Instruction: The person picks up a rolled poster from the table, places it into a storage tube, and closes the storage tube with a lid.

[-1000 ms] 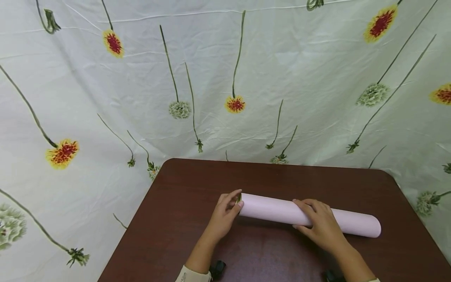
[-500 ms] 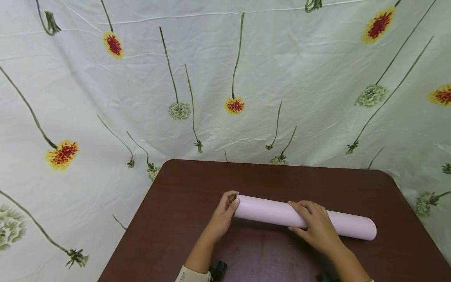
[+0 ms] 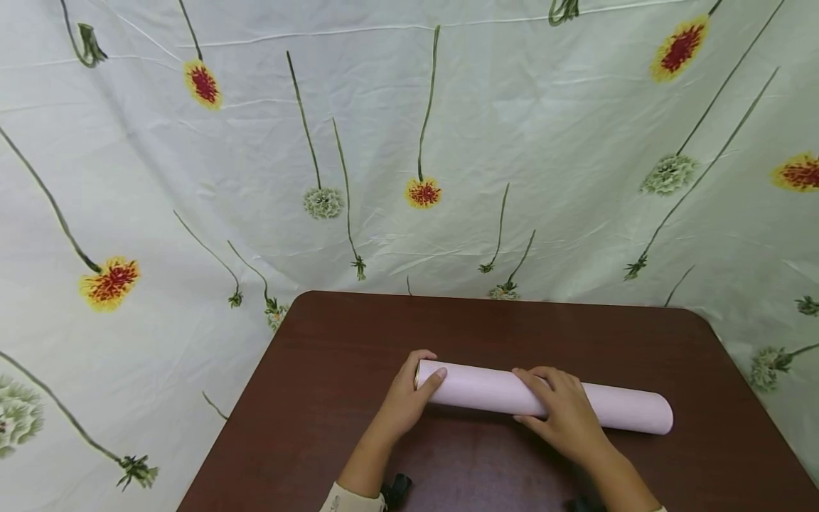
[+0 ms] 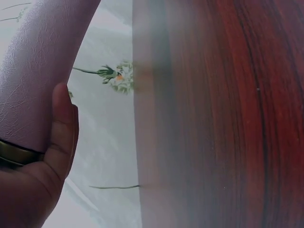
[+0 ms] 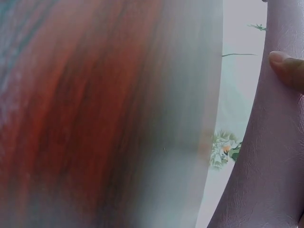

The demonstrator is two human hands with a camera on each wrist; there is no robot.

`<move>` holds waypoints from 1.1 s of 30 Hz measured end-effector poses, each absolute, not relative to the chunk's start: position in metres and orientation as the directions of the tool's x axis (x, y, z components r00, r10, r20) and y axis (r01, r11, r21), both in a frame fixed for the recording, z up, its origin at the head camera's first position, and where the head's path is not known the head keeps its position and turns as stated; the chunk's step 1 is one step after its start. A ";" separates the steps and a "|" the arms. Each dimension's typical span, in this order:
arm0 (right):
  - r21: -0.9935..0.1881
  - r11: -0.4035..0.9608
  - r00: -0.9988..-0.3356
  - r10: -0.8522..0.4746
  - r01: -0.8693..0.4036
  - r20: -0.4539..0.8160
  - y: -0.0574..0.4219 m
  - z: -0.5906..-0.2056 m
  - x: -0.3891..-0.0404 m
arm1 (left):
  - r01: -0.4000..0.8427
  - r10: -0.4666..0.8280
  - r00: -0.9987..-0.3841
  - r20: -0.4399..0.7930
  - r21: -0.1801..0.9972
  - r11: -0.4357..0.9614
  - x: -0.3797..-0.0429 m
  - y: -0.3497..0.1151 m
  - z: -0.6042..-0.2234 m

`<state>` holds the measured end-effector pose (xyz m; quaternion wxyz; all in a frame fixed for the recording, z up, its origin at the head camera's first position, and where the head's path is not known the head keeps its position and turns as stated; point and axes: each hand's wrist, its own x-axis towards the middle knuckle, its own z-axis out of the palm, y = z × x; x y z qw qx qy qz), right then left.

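Observation:
A long pale pink tube (image 3: pixel 480 387) is held level, low over the brown table, its right end slightly nearer me. My left hand (image 3: pixel 404 398) grips its left end, thumb on the near side and fingers around the far side. In the left wrist view, wrinkled texture covers the tube (image 4: pixel 35 80), and a gold-coloured rim (image 4: pixel 19 154) circles its end beside the palm. Right of the tube's middle, my right hand (image 3: pixel 566 416) holds it from above, fingers spread over the top and thumb on the near side. In the right wrist view only one fingertip (image 5: pixel 285 64) shows on it.
The dark brown wooden table (image 3: pixel 358 331) has rounded far corners. Behind and left of it hangs a pale cloth (image 3: pixel 256 156) printed with flowers. Small black devices (image 3: pixel 397 489) sit at the wrists.
The tube and my right hand have shifted a little to the left. My left hand went from touching the tube's end rim to gripping around that end, with the thumb farther along the side.

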<state>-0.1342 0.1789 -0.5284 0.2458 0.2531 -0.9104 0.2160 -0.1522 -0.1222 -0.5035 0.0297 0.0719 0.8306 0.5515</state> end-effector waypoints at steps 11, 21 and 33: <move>-0.261 0.785 -0.747 -0.346 -0.562 0.568 0.177 -0.529 -0.133 | 0.083 0.135 -0.990 0.036 0.932 0.353 -0.152 -0.118 -0.507; -0.261 0.784 -0.742 -0.341 -0.563 0.577 0.174 -0.531 -0.133 | 0.110 0.116 -0.991 0.072 0.927 0.359 -0.149 -0.116 -0.508; -0.245 0.790 -0.739 -0.346 -0.562 0.578 0.171 -0.532 -0.132 | 0.142 0.043 -0.990 0.136 0.926 0.349 -0.149 -0.113 -0.516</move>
